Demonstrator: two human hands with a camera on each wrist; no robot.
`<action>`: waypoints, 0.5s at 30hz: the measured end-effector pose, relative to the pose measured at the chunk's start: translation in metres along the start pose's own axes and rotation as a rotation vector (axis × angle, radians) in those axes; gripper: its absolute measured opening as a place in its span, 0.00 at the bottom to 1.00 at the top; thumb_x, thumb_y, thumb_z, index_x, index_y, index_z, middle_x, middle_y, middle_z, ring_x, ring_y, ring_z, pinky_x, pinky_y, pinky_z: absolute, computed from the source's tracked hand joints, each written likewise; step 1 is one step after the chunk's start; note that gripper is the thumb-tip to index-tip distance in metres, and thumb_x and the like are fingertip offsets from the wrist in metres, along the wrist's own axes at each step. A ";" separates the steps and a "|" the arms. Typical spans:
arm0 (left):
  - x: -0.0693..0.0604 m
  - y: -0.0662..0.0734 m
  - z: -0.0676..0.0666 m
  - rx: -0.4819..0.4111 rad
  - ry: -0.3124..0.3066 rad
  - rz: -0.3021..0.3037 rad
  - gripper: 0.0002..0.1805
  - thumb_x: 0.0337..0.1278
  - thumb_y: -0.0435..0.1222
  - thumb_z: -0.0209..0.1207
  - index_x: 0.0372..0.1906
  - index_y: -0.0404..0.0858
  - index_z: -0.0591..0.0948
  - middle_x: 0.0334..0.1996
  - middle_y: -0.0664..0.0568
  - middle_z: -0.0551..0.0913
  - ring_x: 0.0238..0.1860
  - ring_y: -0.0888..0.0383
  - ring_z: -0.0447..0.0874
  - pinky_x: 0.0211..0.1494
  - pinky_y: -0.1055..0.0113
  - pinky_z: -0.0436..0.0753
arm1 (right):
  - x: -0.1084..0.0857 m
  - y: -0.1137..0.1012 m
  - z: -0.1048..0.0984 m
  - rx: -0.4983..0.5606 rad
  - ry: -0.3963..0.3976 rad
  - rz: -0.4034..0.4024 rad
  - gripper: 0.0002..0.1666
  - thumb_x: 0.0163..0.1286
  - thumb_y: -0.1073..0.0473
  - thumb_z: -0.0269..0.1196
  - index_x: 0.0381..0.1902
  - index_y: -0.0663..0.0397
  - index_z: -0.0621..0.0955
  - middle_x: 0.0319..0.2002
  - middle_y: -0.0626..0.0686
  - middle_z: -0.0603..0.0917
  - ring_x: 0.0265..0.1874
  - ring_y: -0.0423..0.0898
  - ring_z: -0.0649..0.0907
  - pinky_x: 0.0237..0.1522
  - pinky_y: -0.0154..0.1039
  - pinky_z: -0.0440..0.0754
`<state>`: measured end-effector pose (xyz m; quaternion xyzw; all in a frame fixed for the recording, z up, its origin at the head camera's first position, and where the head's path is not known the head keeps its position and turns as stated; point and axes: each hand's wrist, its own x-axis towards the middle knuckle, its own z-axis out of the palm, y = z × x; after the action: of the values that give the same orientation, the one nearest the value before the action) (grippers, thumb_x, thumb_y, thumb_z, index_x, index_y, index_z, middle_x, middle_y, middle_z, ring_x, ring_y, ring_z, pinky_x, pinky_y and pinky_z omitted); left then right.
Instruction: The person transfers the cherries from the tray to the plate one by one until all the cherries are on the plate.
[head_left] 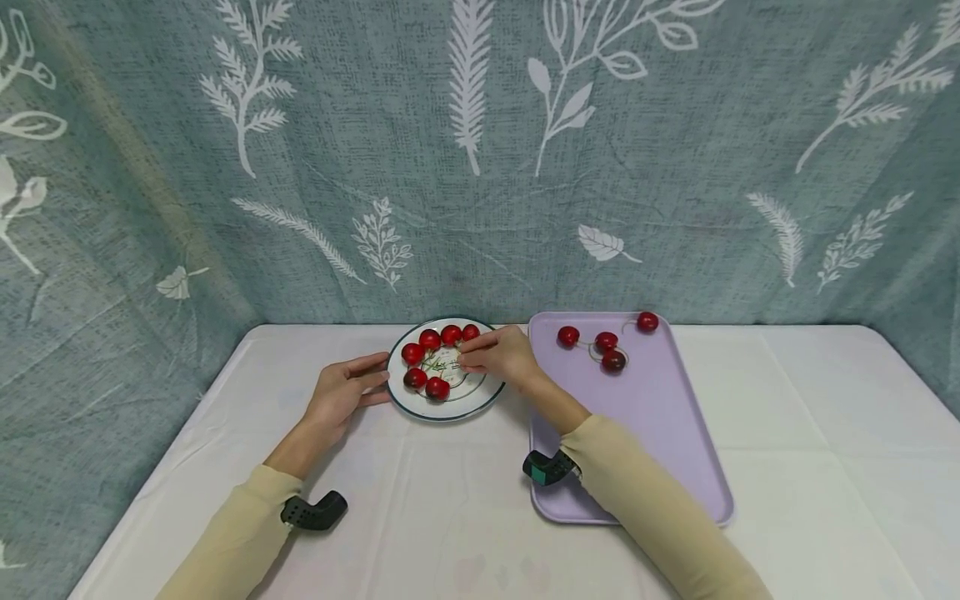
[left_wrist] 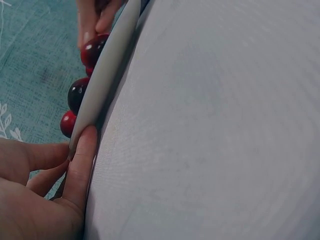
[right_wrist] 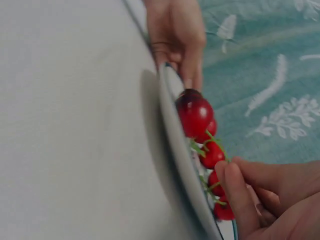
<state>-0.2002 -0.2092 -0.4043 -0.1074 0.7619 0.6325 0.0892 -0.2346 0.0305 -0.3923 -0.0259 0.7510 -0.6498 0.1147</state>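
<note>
A white plate [head_left: 472, 407] with a dark rim carries several small red fruits. The brighter ones, such as this cherry tomato [head_left: 412, 354], have green stalks; two darker ones at the front look like cherries [head_left: 437, 388]. My left hand [head_left: 335, 400] grips the plate's left edge, with fingers above and below the rim in the left wrist view. My right hand [head_left: 501, 357] reaches over the plate's right side. In the right wrist view its thumb and finger pinch at a thin green stem [right_wrist: 225, 151] beside the tomatoes; which fruit it belongs to is unclear.
A lilac tray [head_left: 630, 442] lies to the right, partly under my right forearm. Several dark red cherries [head_left: 567, 337] with thin stems are at its far end. A white cloth [head_left: 420, 517] covers the table, and a green leaf-patterned curtain [head_left: 420, 183] hangs behind.
</note>
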 end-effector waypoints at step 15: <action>0.001 -0.003 0.000 -0.024 -0.017 0.033 0.26 0.69 0.26 0.53 0.70 0.29 0.67 0.65 0.34 0.68 0.46 0.62 0.81 0.46 0.69 0.87 | -0.004 0.002 0.020 -0.324 0.083 -0.087 0.03 0.56 0.66 0.74 0.29 0.61 0.90 0.27 0.54 0.89 0.21 0.39 0.85 0.22 0.26 0.82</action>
<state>-0.2001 -0.2104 -0.4077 -0.0905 0.7552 0.6437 0.0840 -0.2270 0.0123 -0.3959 -0.0498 0.8481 -0.5252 0.0496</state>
